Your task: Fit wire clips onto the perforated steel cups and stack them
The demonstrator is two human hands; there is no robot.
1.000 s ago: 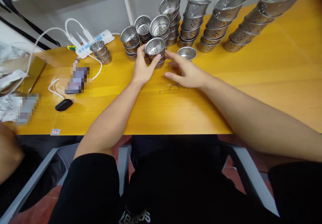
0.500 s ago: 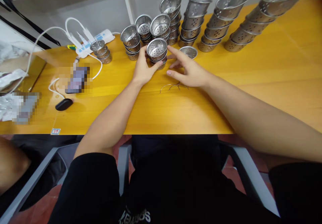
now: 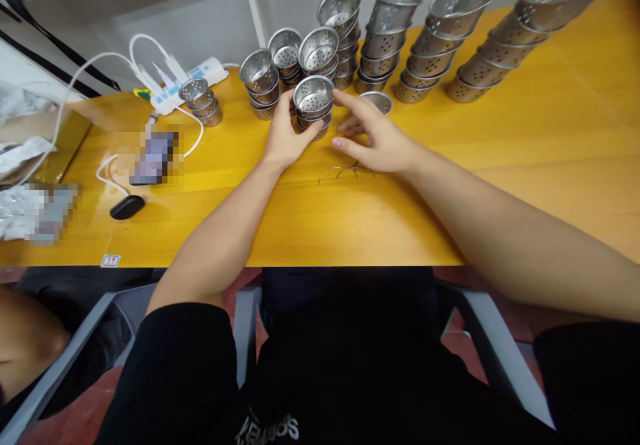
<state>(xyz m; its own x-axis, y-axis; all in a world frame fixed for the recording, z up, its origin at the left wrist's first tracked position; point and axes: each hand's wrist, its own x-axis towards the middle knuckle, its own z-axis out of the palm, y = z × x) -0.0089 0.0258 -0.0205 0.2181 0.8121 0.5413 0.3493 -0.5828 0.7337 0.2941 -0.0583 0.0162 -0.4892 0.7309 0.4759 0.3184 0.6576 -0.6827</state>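
A short stack of perforated metal cups [image 3: 313, 101] stands on the yellow table in front of me. My left hand [image 3: 287, 135] wraps round its left side, the thumb against the front of a lower cup. On the other side my right hand [image 3: 373, 135] has its fingers apart; the index fingertip is at the right rim of the top cup, and the thumb is clear of the stack. A single metal cup [image 3: 377, 103] is partly hidden behind my right hand. Thin curved wires [image 3: 340, 170] lie just in front of the hands.
Taller cup stacks [image 3: 383, 45] line the back, some leaning right. At left are a small cup stack [image 3: 201, 101], a power strip [image 3: 170, 95] with white cables, a phone [image 3: 155, 158] and a black oval object [image 3: 127, 207]. Another person's limb [image 3: 30, 338] shows at lower left.
The top cup of the held stack has shifted very slightly to the right. Both hands stay almost where they were.
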